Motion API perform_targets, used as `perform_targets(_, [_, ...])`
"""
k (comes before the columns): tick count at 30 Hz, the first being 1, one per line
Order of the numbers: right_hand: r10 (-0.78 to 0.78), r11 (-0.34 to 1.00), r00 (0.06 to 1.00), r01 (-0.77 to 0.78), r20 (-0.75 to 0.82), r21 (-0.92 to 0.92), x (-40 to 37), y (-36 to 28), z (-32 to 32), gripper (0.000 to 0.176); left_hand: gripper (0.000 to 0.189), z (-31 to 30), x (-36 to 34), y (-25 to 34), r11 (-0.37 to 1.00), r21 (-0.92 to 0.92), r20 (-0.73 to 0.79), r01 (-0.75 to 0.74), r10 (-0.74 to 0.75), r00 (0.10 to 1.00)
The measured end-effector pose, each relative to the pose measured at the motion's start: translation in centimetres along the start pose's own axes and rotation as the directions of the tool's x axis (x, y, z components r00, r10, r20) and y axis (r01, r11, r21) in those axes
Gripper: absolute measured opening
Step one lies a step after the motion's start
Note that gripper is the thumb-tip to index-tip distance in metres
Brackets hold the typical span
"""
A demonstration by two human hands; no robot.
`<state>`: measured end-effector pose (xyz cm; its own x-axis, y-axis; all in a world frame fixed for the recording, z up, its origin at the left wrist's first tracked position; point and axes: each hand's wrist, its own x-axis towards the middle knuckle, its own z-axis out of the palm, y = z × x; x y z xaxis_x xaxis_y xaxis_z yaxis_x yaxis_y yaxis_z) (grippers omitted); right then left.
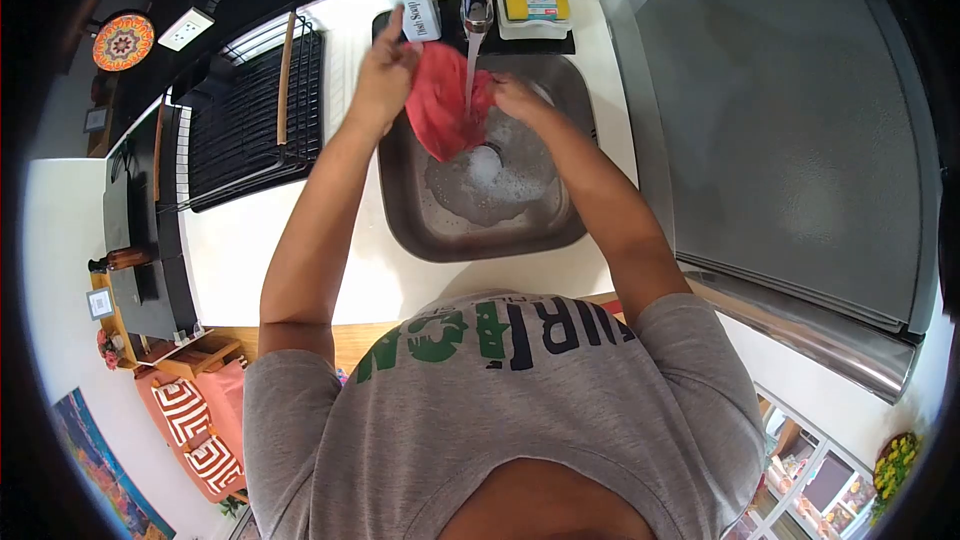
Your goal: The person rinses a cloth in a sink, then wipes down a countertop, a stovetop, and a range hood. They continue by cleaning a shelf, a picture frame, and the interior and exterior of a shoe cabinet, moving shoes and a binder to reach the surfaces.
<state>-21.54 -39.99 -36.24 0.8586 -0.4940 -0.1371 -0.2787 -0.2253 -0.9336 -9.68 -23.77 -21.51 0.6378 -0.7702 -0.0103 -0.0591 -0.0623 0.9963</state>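
A wet red cloth [440, 105] hangs stretched between my two hands over the sink [400, 225]. Water from the faucet [477, 10] runs down onto it. My left hand [386, 80] is closed on the cloth's left edge, its index finger pointing up beside the white dish soap bottle [420, 15]. At the other edge, my right hand [515, 98] grips the cloth with bent fingers. Below the cloth, suds [485, 165] and shallow water lie around the drain.
Behind the sink on the right, a yellow sponge [535, 2] sits in a white holder [530, 30]. A black dish rack [245, 110] stands on the counter [270, 250] to the left. A large grey appliance [780, 130] borders the right side.
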Motion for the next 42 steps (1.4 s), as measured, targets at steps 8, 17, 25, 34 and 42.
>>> perform_targets(8, [-0.182, 0.935, 0.98, 0.196, 0.075, -0.297, 1.8, -5.4, -0.9, 0.028, 0.088, 0.3, 1.1, -12.2, 0.925, 0.377, 0.39, -0.048, -0.112, 0.914])
perform_targets(17, [-0.237, 0.966, 0.971, 0.24, -0.035, 0.1, -0.6, -12.0, -2.8, 0.037, 0.078, 1.4, 4.1, -0.8, 0.888, 0.456, 0.31, -0.066, -0.089, 0.947])
perform_targets(25, [-0.032, 0.938, 0.999, 0.025, 0.014, 0.345, -2.2, -4.6, -0.8, 0.037, 0.059, 0.5, 3.4, 2.9, 0.972, 0.138, 0.121, -0.192, 0.176, 0.977])
perform_targets(34, [0.088, 0.913, 0.995, -0.102, 0.054, 0.394, -1.5, -0.5, 0.8, 0.034, 0.06, -0.9, 0.5, 3.6, 0.997, -0.066, 0.083, -0.027, 0.033, 0.996])
perform_targets(42, [-0.144, 0.981, 0.971, 0.166, 0.193, -0.103, 0.6, -9.1, -2.6, 0.029, 0.096, -0.2, 0.9, -5.7, 0.608, 0.793, 0.265, 0.036, -0.397, 0.879])
